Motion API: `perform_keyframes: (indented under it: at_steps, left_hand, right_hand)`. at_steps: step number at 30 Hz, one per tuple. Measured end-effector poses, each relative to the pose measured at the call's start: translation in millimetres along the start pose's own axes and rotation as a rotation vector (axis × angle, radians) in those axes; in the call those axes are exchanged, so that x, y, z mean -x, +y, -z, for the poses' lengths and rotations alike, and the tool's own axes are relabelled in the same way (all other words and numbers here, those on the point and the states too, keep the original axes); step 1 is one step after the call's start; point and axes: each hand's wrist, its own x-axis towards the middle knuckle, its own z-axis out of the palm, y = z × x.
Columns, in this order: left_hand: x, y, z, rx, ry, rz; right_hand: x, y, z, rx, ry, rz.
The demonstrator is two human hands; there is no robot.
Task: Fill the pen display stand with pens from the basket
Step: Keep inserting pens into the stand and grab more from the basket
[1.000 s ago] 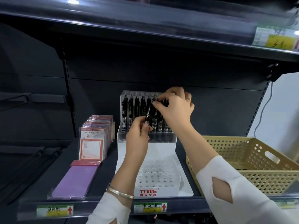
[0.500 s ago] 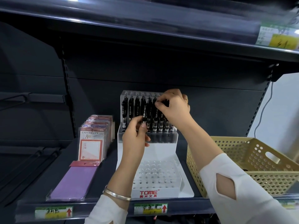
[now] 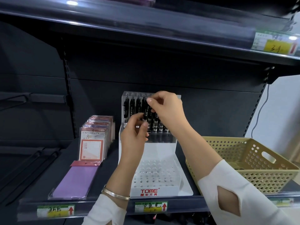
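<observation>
Both hands are up at the back tier of the stand [image 3: 162, 148]! The right hand [image 3: 167, 109] pinches the top of a black pen [image 3: 145, 111]. The left hand [image 3: 134, 135] pinches its barrel lower down. The pen stands nearly upright in the row of pens [image 3: 132, 109]. The stand sits mid-shelf [image 3: 112, 153], with the basket [image 3: 259, 159] just beside it at 3 o'clock and notepads [image 3: 92, 143] at 9 o'clock.

Pen stand [image 3: 155, 191] mid shelf, basket [image 3: 266, 174] to R, notepad packs [image 3: 92, 143] to L
</observation>
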Motion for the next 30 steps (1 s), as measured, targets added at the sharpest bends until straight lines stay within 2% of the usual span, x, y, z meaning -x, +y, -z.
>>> perform_keyframes:
  at_steps: [4,9,13,18,23,25,30]
  left_hand:
    - [-3,-2,2,-0.028,0.015,-0.048]
    - [-3,-5,4,-0.145,0.018,-0.117]
    - [-5,-7,5,-0.177,0.040,-0.097]
    - [-2,-7,5,-0.277,0.003,-0.073]
    - [-1,-10,4,-0.432,-0.032,-0.069]
    - [-1,-13,4,-0.477,-0.039,-0.071]
    - [0,-17,1,-0.546,-0.042,-0.110]
  right_hand:
    - [0,-8,-2,-0.002,-0.055,0.020]
    - [-3,-13,15,0.039,0.125,0.066]
    - [-5,-10,20,0.028,0.183,0.072]
    - [-8,-2,11,0.127,0.082,0.018]
    - [-13,12,1,0.486,0.054,0.056]
    - [-15,15,-1,0.555,0.071,0.058]
    - [-14,22,-7,0.466,0.040,-0.014]
